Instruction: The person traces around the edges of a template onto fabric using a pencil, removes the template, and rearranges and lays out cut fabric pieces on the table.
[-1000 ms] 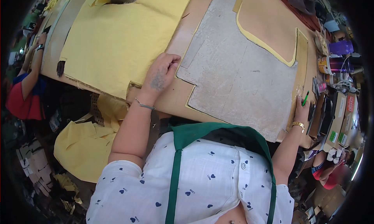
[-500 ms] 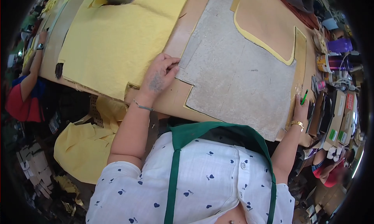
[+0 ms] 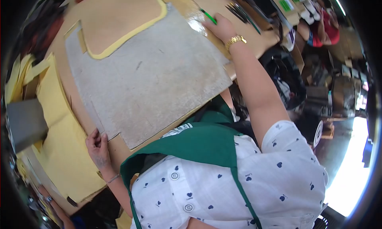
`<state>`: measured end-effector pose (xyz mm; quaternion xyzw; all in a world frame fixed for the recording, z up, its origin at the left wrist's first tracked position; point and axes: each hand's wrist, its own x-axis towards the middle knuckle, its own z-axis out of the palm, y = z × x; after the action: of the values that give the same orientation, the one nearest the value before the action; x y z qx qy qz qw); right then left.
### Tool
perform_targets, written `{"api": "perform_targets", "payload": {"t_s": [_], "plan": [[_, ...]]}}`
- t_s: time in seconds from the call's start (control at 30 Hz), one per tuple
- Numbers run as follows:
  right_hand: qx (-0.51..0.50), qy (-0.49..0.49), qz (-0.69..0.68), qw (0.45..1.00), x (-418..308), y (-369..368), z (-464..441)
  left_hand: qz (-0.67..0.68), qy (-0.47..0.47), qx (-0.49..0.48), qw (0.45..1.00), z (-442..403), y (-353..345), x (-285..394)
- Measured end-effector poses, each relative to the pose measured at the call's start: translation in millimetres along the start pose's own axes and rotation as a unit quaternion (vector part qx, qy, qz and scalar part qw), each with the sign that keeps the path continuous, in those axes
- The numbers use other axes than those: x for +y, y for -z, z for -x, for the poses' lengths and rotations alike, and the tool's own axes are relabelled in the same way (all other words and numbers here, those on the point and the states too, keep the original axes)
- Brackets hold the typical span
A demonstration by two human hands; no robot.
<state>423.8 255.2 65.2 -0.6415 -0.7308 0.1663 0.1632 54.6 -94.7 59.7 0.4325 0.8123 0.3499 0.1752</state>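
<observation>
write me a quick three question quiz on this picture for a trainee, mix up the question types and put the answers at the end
1. Multiple choice: who holds the slim, bright-green pen-like stick?
a) left hand only
b) right hand only
c) neither hand

2. True or false: in the picture, the yellow cloth-like sheet lies to the left of the large, flat grey sheet.

3. Fill the gap: the fingertips of the left hand are at the ____ of the grey sheet.

Key
1. b, the right hand
2. True
3. edge
</observation>
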Motion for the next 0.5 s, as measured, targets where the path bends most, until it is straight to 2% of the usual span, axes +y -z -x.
{"api": "perform_targets", "payload": {"t_s": [0.2,0.5], "plan": [[-0.020,-0.001,0.001,1.000,-1.3,3.9,-0.4,0.010,0.063,-0.007,0.998,-1.8,-0.9,-9.5],[-0.010,0.013,-0.013,1.000,4.4,-1.5,-0.9,0.023,0.087,-0.016,0.996,-1.6,0.8,-2.7]]}}
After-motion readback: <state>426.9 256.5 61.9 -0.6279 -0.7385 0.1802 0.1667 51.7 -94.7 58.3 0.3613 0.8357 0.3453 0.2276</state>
